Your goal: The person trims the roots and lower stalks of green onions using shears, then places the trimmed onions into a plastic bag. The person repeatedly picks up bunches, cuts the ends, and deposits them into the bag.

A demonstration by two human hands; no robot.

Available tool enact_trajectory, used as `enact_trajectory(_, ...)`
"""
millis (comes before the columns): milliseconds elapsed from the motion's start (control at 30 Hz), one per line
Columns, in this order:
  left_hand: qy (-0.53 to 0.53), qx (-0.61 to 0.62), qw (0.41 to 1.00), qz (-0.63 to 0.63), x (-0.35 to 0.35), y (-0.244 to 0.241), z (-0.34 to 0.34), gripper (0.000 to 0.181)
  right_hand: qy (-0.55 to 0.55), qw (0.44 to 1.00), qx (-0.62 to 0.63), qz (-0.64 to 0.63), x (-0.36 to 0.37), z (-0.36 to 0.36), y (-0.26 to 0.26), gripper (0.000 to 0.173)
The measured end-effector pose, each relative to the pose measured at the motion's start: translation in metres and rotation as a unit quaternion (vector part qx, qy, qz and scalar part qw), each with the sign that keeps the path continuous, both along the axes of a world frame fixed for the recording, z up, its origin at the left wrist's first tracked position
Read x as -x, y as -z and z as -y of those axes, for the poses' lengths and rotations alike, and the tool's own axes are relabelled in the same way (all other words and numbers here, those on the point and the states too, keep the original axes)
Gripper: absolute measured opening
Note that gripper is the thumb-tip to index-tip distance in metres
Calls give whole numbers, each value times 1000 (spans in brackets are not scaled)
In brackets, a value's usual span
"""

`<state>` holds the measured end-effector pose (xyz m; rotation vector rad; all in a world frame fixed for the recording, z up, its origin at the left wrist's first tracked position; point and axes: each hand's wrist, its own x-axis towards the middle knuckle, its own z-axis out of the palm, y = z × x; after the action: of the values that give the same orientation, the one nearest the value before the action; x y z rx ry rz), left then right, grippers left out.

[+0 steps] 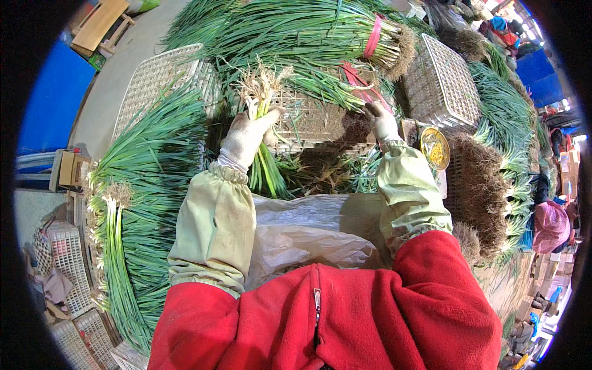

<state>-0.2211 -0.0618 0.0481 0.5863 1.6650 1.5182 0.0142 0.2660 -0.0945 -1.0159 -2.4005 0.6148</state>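
Observation:
My left hand (247,136), in a pale knitted glove, grips a small bunch of leafy allium stalks (268,169). Its tangled roots (262,81) point up and away, and the green leaves hang below the fist. My right hand (381,121), also gloved, is at the pale stem ends of loose allium stalks (323,88). Whether its fingers close on a stem is hard to tell. Between the hands lies an upturned plastic crate (319,115) with soil on top. Red strapping tape (356,78) lies beside the right hand.
A large bundle tied with a pink band (373,37) lies at the back. More stalks (157,185) are heaped on the left, and rooty bundles (481,194) on the right. A round dish (434,148) holds yellow bands. Pale crates (451,78) stand around. Plastic sheeting (310,245) covers my lap.

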Motion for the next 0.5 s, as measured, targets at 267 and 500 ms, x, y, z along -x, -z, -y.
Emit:
enact_trajectory(267,35,-65,997,-30,9,6,0,24,-50,998,29,25,29,20,-14,21)
enact_trajectory(500,-116,-191,938,-265,-23,-16,-13,12,-229,947,156,-162,25,83,-145,12)
